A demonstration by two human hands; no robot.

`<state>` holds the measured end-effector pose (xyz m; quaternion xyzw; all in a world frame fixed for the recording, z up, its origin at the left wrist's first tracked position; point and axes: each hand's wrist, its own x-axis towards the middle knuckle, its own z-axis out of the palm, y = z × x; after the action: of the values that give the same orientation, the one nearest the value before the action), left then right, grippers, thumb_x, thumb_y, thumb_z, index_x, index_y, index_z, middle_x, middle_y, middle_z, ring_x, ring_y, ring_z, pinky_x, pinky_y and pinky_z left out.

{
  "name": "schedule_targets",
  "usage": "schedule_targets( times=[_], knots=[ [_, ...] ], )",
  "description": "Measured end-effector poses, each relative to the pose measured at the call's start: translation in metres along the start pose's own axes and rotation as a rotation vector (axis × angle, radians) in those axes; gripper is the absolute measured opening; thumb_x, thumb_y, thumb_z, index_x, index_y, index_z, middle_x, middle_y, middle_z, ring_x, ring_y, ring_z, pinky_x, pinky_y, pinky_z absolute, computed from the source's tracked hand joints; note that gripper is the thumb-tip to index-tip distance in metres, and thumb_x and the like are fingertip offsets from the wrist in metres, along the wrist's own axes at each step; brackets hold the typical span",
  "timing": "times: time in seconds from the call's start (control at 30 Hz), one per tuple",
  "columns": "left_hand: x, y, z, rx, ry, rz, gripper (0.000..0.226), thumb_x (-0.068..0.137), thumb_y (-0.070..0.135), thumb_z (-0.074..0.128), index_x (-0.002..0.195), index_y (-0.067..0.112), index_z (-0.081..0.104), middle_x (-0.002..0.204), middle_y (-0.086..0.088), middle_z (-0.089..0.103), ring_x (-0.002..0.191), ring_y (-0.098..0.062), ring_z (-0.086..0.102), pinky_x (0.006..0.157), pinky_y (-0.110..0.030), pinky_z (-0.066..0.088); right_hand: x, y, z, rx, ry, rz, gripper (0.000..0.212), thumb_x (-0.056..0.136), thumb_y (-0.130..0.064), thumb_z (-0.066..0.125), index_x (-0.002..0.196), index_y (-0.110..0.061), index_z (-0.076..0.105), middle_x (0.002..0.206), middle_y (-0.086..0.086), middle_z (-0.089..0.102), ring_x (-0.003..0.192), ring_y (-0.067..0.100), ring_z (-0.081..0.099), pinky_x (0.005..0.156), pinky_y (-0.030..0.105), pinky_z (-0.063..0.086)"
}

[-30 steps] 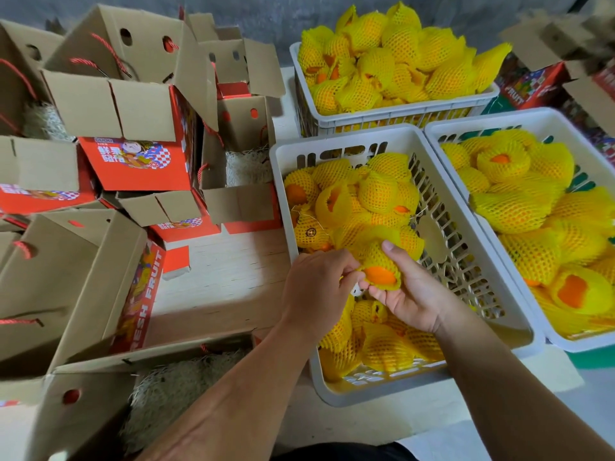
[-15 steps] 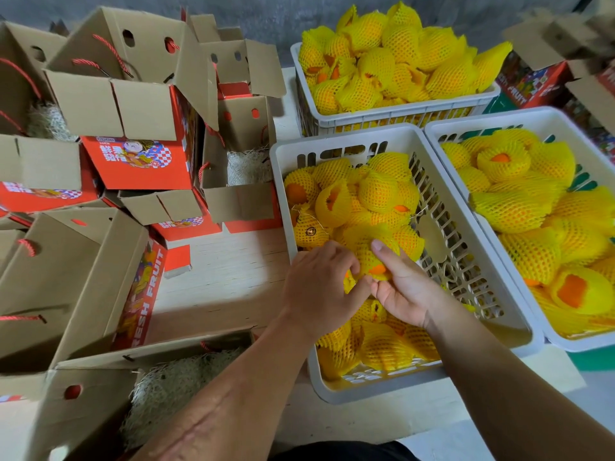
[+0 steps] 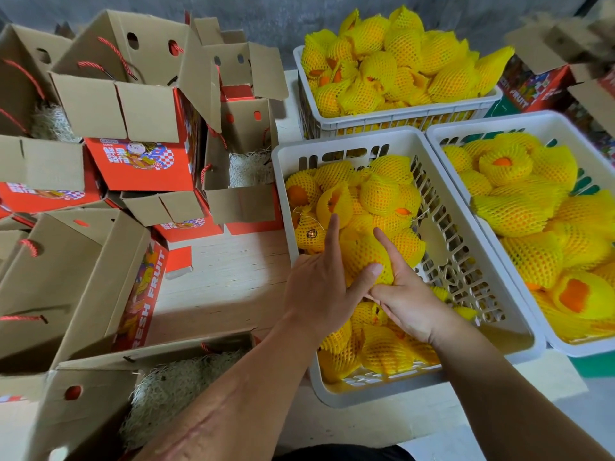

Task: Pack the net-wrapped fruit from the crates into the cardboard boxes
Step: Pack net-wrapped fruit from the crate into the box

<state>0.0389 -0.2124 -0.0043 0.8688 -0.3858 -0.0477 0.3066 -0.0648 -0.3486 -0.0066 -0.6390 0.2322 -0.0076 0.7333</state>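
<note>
net-wrapped fruit [image 3: 364,257] is located in the middle crate [image 3: 466,247], between our two hands, on top of the heap that fills the left half of that crate. its yellow foam net is drawn out toward the far side of the crate, so we judge its long axis to run roughly away from us and slightly right; the exact outline is partly hidden by the hands.

left hand [image 3: 319,287]: on the left flank of the fruit. index finger straight, pointing away from us over the neighbouring fruit; thumb extended rightward and pressed on the near side of the net. the remaining fingers are hidden, so we cannot tell whether they curl under the fruit.

right hand [image 3: 409,301]: on the right and near flank. one finger is straight and lies along the net; the others are bunched at the near end of the fruit, where they meet the left thumb. we read this as a cradling or pinching contact, not a full enclosing grip.

both hands touch the fruit, so neither has a reach advantage. we judge the deciding relation to be direction: the open box lined with straw [image 3: 173,390] lies to the near left, on the left-arm side, so the transfer would run leftward and toward us over the crate wall.

other crates [image 3: 399,74] stand full behind and to the right [image 3: 532,207].
</note>
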Motion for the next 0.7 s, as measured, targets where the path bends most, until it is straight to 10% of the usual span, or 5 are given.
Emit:
schedule_targets(
  times=[0.07, 0.17, 0.33, 0.5, 0.7],
  knots=[
    [-0.001, 0.000, 0.001, 0.001, 0.012, 0.009, 0.109, 0.088, 0.086, 0.041, 0.164, 0.020, -0.002, 0.126, -0.001, 0.071, 0.102, -0.020, 0.069, 0.092, -0.041, 0.051, -0.004, -0.006, 0.005, -0.175, 0.065, -0.062, 0.084, 0.101, -0.003, 0.058, 0.161, -0.040, 0.013, 0.137, -0.030, 0.051, 0.101, -0.020, 0.059, 0.083, 0.009, 0.050],
    [-0.003, -0.002, 0.000, -0.067, 0.041, -0.018, 0.111, 0.079, 0.083, 0.057, 0.162, 0.026, 0.009, 0.146, -0.001, 0.058, 0.114, -0.028, 0.065, 0.092, -0.040, 0.051, -0.004, -0.010, 0.016, -0.296, 0.038, -0.101, 0.092, 0.101, -0.004, 0.058, 0.160, -0.041, -0.002, 0.143, 0.004, 0.057, 0.107, 0.027, 0.069, 0.087, 0.045, 0.058],
    [-0.003, -0.007, 0.002, -0.152, 0.088, -0.028, 0.094, 0.074, 0.062, 0.078, 0.148, 0.026, 0.032, 0.136, 0.006, 0.053, 0.114, -0.020, 0.061, 0.083, -0.031, 0.047, 0.009, -0.028, -0.026, -0.610, -0.234, 0.053, 0.118, 0.088, -0.003, 0.070, 0.154, -0.056, -0.013, 0.094, -0.020, 0.063, 0.069, 0.011, 0.065, 0.057, 0.026, 0.050],
    [-0.003, -0.008, 0.002, -0.207, 0.118, -0.039, 0.093, 0.073, 0.062, 0.079, 0.145, 0.026, 0.034, 0.134, 0.009, 0.049, 0.115, -0.013, 0.057, 0.082, -0.023, 0.048, 0.090, -0.046, -0.033, -0.907, 0.211, -0.021, 0.085, 0.091, -0.022, 0.072, 0.159, -0.026, 0.021, 0.146, 0.010, 0.053, 0.115, 0.028, 0.062, 0.086, 0.036, 0.051],
    [-0.004, -0.007, -0.002, -0.278, 0.120, -0.073, 0.098, 0.074, 0.069, 0.075, 0.151, 0.031, 0.028, 0.145, 0.012, 0.047, 0.125, -0.010, 0.055, 0.090, -0.016, 0.047, 0.181, -0.029, 0.011, -1.133, 0.115, 0.077, 0.057, 0.109, -0.024, 0.039, 0.159, -0.007, 0.019, 0.163, 0.019, 0.027, 0.152, 0.034, 0.021, 0.121, 0.049, 0.015]
  ],
)
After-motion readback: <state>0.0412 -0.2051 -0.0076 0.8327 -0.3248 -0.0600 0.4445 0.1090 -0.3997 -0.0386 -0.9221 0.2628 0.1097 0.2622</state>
